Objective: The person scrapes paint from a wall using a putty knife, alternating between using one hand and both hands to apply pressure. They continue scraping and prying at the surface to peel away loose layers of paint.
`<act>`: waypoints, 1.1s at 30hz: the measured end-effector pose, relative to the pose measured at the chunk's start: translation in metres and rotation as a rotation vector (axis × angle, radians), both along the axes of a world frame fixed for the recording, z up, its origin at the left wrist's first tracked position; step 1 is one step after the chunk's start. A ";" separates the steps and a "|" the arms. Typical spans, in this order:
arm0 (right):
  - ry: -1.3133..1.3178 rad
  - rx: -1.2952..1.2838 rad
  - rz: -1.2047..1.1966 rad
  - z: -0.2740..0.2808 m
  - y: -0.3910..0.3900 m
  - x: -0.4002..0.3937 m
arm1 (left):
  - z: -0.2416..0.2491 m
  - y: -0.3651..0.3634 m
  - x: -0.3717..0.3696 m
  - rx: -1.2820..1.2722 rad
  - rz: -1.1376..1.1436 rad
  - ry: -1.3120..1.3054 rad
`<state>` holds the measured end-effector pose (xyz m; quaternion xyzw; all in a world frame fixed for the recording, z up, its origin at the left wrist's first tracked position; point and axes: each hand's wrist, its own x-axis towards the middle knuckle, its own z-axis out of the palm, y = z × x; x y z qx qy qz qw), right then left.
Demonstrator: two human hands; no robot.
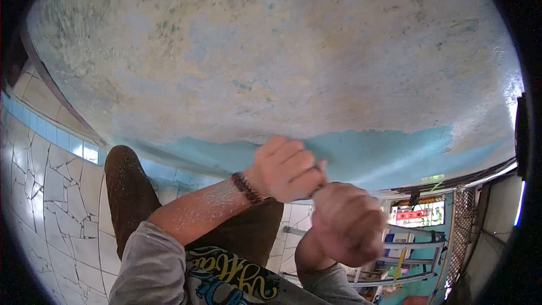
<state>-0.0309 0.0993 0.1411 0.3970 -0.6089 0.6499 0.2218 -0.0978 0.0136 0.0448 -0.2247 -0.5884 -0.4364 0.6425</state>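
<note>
My left hand (288,169), with a dark beaded bracelet at its wrist and pale specks along the forearm, is closed in front of the wall's teal band (372,152). Against it, lower and to the right, my right hand (347,223) is also closed and blurred by motion. A small dark piece shows between the two hands; what they grip is mostly hidden by the fingers. Beyond them spreads the wall (271,62), patchy in white, beige and grey, with flecks of green.
A metal ladder (412,245) stands at the lower right, near a bright opening (435,213) and a lattice panel (461,220). Cracked-pattern white tiles (56,186) cover the floor at left. My knee (124,175) in brown trousers is close to the wall's base.
</note>
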 end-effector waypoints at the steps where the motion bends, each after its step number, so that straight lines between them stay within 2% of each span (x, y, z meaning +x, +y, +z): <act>1: -0.029 0.099 0.003 0.002 0.003 -0.002 | -0.005 -0.005 0.002 -0.046 0.005 -0.042; 2: -0.069 0.205 0.010 0.004 0.006 -0.002 | -0.004 -0.001 0.002 -0.012 -0.020 -0.011; 7: -0.007 0.011 0.075 0.019 0.002 0.009 | 0.041 0.012 -0.002 0.112 -0.038 0.187; 8: 0.006 -0.030 0.078 0.020 0.004 0.013 | 0.032 0.008 -0.001 0.084 -0.024 0.151; 9: 0.017 -0.120 -0.030 -0.001 0.003 0.011 | 0.017 0.001 0.000 0.055 -0.009 0.121; 11: -0.066 -0.068 -0.054 -0.018 -0.006 0.007 | -0.003 -0.001 -0.001 0.024 0.010 0.064; 12: -0.162 0.077 0.040 -0.014 -0.014 0.002 | -0.006 -0.003 -0.002 0.026 0.023 0.035; 13: -0.119 0.055 0.004 -0.013 -0.010 0.005 | -0.010 -0.004 0.000 0.036 0.040 -0.002; 15: -0.035 0.021 -0.056 -0.009 0.003 0.007 | 0.005 0.001 0.003 0.017 0.021 0.075; 16: -0.012 0.018 0.129 0.011 -0.003 0.008 | 0.014 0.000 0.003 0.009 0.009 0.113; 18: 0.037 -0.025 0.202 0.018 -0.008 0.009 | 0.021 -0.005 0.002 -0.005 0.015 0.123; 20: 0.029 -0.037 0.027 -0.010 0.000 0.011 | 0.017 -0.004 0.001 0.003 0.039 0.107; 22: -0.013 -0.022 -0.009 -0.014 -0.005 0.009 | -0.003 -0.007 0.000 0.014 0.080 0.067; 24: -0.115 0.047 0.098 -0.002 -0.015 0.005 | -0.001 -0.002 0.003 0.014 0.055 0.057; 28: 0.057 -0.046 0.195 0.016 -0.003 0.020 | 0.031 0.002 0.005 -0.011 0.002 0.201; 29: 0.080 -0.055 0.211 0.015 -0.003 0.017 | 0.027 0.001 0.005 -0.020 0.009 0.171; 31: 0.064 -0.046 -0.067 -0.014 0.000 0.015 | 0.011 -0.004 0.003 -0.041 0.026 0.128; 33: -0.031 0.006 -0.114 -0.020 0.001 0.013 | -0.007 -0.007 0.002 0.003 0.052 0.059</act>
